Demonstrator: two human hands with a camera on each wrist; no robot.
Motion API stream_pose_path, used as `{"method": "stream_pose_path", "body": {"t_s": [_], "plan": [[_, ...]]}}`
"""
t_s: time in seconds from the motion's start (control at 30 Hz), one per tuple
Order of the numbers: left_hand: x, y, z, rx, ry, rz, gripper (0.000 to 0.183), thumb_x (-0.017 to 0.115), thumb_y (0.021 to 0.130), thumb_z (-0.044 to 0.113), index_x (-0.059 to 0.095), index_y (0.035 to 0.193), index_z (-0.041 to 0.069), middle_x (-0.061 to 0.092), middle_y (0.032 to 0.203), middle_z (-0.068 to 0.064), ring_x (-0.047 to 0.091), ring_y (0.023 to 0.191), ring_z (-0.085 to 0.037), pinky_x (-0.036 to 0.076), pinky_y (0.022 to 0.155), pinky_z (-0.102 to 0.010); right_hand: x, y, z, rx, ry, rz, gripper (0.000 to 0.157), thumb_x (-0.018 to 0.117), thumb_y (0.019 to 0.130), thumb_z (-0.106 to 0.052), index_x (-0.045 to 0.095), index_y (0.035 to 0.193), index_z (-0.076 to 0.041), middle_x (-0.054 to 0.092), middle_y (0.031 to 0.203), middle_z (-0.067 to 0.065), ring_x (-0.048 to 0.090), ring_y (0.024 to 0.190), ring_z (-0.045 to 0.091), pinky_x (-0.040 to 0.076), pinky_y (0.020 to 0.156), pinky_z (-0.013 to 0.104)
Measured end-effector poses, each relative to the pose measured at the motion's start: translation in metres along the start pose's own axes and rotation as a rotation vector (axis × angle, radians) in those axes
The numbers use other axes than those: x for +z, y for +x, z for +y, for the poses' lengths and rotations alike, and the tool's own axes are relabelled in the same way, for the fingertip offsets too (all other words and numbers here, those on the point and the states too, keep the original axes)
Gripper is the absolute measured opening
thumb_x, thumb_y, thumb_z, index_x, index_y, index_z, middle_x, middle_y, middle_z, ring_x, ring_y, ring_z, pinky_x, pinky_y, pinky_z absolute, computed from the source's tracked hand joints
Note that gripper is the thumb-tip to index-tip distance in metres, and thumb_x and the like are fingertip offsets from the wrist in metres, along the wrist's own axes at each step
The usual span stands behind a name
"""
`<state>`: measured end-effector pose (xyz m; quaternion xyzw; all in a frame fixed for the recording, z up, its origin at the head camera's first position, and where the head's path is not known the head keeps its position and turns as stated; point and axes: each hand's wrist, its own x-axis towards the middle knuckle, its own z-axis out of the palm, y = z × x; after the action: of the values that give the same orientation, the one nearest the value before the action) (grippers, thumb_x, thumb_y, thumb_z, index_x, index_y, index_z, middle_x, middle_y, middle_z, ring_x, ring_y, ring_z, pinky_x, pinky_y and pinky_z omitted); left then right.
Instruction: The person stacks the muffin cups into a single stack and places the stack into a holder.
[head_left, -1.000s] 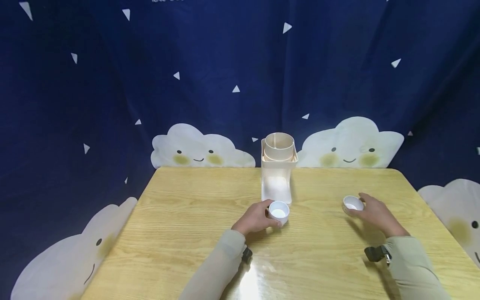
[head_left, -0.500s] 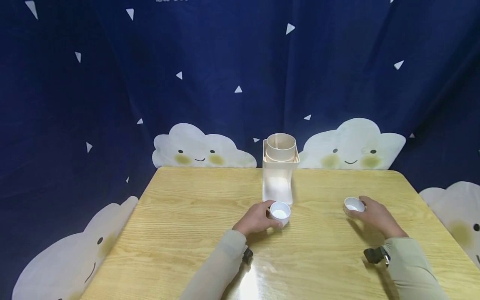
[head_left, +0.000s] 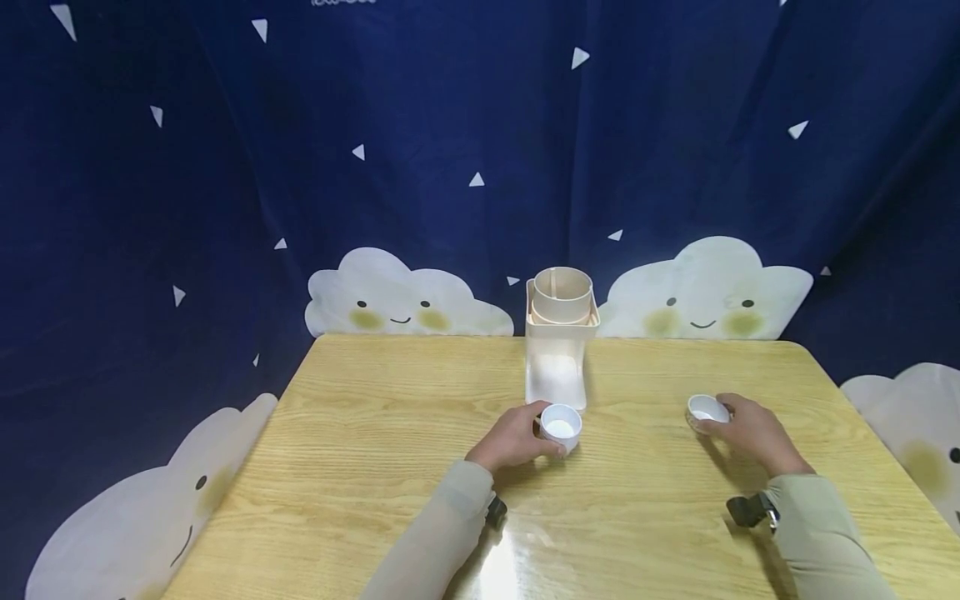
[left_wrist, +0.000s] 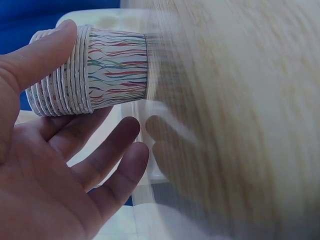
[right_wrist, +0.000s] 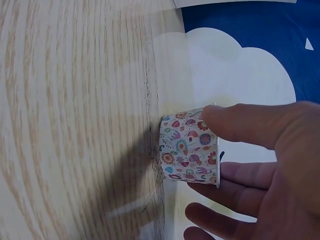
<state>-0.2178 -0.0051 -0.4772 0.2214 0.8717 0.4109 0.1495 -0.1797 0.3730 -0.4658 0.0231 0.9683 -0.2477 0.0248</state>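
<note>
Near the middle of the table, my left hand (head_left: 517, 437) grips a stack of nested paper cups (head_left: 561, 427) between thumb and fingers. In the left wrist view the stack (left_wrist: 117, 67) shows many rims and a wavy-striped lowest cup, its base against the wood. Farther right, my right hand (head_left: 756, 432) pinches one paper cup (head_left: 707, 410) at its rim. The right wrist view shows this cup (right_wrist: 189, 147) patterned with flowers, upright with its base at the table surface. The lower fingers of both hands stand off the cups.
A cream holder (head_left: 555, 367) with a round tube (head_left: 562, 296) in its top stands at the table's back, just beyond the left hand. The wooden table (head_left: 390, 392) ends at a dark blue curtain (head_left: 420, 125) with white clouds.
The head view has shifted very slightly. Both hands and their cups stay in the same places on the table.
</note>
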Motion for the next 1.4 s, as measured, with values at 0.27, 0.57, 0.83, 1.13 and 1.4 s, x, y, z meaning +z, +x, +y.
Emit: {"method": "stream_pose_path", "body": {"t_s": [0.27,0.57,0.83,1.13,1.4], "plan": [[0.001,0.001,-0.002,0.014,0.013,0.006,0.057,0.086,0.076,0.028,0.062,0.126,0.020,0.068,0.101,0.005,0.057,0.086,-0.006,0.048,0.078,-0.023,-0.001,0.000,-0.001,0.007,0.015,0.018,0.077,0.071,0.088,-0.040,0.046,0.131,0.018,0.057,0.123,0.041,0.060,0.101,0.048,0.050,0.081,0.056],[0.000,0.001,-0.002,0.025,0.026,0.004,0.057,0.086,0.076,0.029,0.062,0.126,0.019,0.068,0.101,0.005,0.057,0.085,-0.006,0.048,0.076,-0.022,-0.003,-0.004,-0.008,0.049,0.046,-0.004,0.084,0.069,0.089,-0.044,0.041,0.137,0.019,0.049,0.132,0.043,0.055,0.111,0.052,0.047,0.088,0.060],[0.001,0.001,-0.002,0.015,0.022,0.001,0.057,0.086,0.076,0.030,0.062,0.126,0.020,0.068,0.100,0.005,0.057,0.084,-0.006,0.048,0.076,-0.022,-0.003,-0.007,-0.018,-0.025,0.028,0.062,0.074,0.070,0.089,-0.042,0.048,0.134,0.013,0.057,0.127,0.039,0.060,0.106,0.046,0.048,0.078,0.042],[0.001,0.001,-0.002,0.010,0.008,-0.002,0.058,0.086,0.076,0.030,0.061,0.127,0.020,0.067,0.100,0.005,0.057,0.084,-0.007,0.048,0.076,-0.023,-0.009,-0.013,-0.048,-0.079,0.023,0.104,0.076,0.071,0.088,-0.042,0.048,0.136,0.012,0.057,0.128,0.038,0.058,0.112,0.050,0.049,0.084,0.054],[0.000,0.001,-0.002,0.012,0.017,0.000,0.058,0.086,0.076,0.030,0.061,0.127,0.020,0.067,0.100,0.005,0.057,0.084,-0.007,0.048,0.076,-0.023,-0.014,-0.018,-0.068,-0.110,-0.011,0.133,0.074,0.074,0.086,-0.040,0.051,0.134,0.011,0.058,0.127,0.037,0.058,0.111,0.050,0.049,0.084,0.056]]}}
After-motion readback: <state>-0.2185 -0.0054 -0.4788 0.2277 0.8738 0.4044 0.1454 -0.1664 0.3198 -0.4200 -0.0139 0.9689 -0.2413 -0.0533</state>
